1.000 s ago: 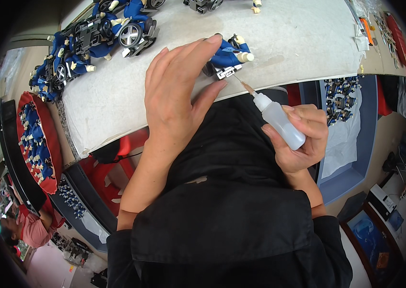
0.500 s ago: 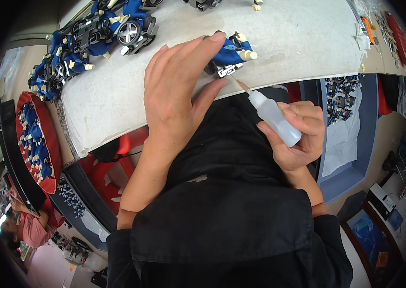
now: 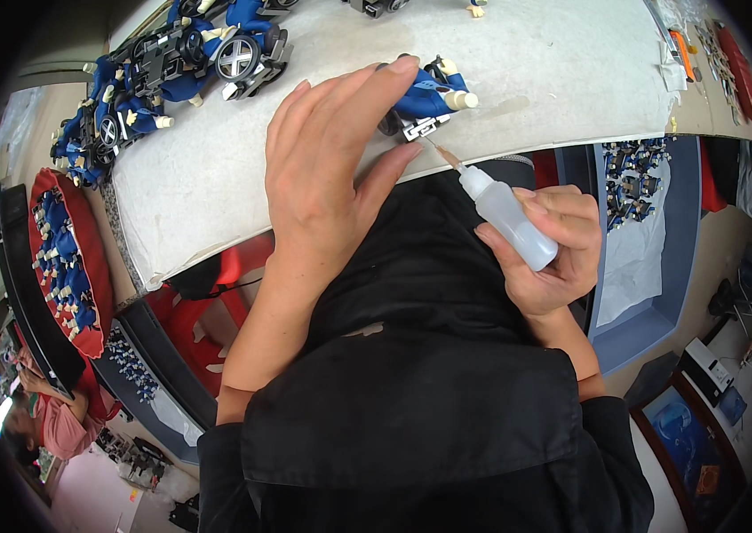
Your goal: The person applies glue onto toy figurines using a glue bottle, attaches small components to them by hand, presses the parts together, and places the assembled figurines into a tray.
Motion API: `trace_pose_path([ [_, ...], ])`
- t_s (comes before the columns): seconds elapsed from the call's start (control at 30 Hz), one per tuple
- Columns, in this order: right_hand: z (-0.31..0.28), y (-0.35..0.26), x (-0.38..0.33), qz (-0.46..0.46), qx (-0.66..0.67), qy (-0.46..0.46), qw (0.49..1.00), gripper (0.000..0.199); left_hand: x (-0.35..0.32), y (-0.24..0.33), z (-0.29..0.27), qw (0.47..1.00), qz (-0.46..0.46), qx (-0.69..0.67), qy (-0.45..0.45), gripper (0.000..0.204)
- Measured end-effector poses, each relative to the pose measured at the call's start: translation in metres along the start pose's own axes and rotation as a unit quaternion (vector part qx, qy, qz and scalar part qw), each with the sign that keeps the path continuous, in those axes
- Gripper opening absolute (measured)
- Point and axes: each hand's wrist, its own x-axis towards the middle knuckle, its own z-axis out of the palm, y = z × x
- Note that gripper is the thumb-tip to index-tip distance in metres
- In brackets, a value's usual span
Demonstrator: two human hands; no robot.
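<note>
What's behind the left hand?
Partly visible past the left hand: a blue figure with a cream end and white piece, on a pale table covering. Whatever the hand covers, including part of the figure, can't be seen.

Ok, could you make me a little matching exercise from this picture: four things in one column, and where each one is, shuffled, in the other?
Things
1. Squeeze bottle
2. Blue figure nearest the bottle's tip
3. Red container
4. Orange tool

Places
A. Near the right edge of the white covering
B. Left of the table, with blue figures inside
C. In the right hand
D. By the left hand's fingertips

Pairs: 1-C, 2-D, 3-B, 4-A
</note>
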Motion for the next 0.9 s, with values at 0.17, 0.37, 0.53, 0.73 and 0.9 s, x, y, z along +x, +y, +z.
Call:
trace_pose_path([
  [0.17, -0.0019, 0.0013, 0.0023, -0.013, 0.001, 0.001, 1.000, 0.048, -0.0009, -0.0019, -0.0040, 0.999, 0.012, 0.006, -0.041, 0.066],
  [0.37, -0.0008, -0.0005, 0.0019, -0.012, -0.001, 0.000, 1.000, 0.049, -0.0016, -0.0010, -0.0052, 0.999, 0.012, 0.013, -0.043, 0.065],
  [0.53, -0.0006, 0.0020, 0.0003, -0.008, 0.003, 0.002, 1.000, 0.049, -0.0028, -0.0026, -0.0034, 0.999, 0.010, 0.010, -0.045, 0.065],
  [0.73, -0.0020, 0.0021, 0.0018, -0.011, -0.003, 0.004, 1.000, 0.049, -0.0003, -0.0006, -0.0053, 0.999, 0.004, 0.010, -0.048, 0.065],
  [0.9, -0.0023, 0.0015, -0.0006, 0.004, -0.006, 0.006, 1.000, 0.045, -0.0009, -0.0011, -0.0041, 0.998, -0.012, -0.007, -0.053, 0.064],
])
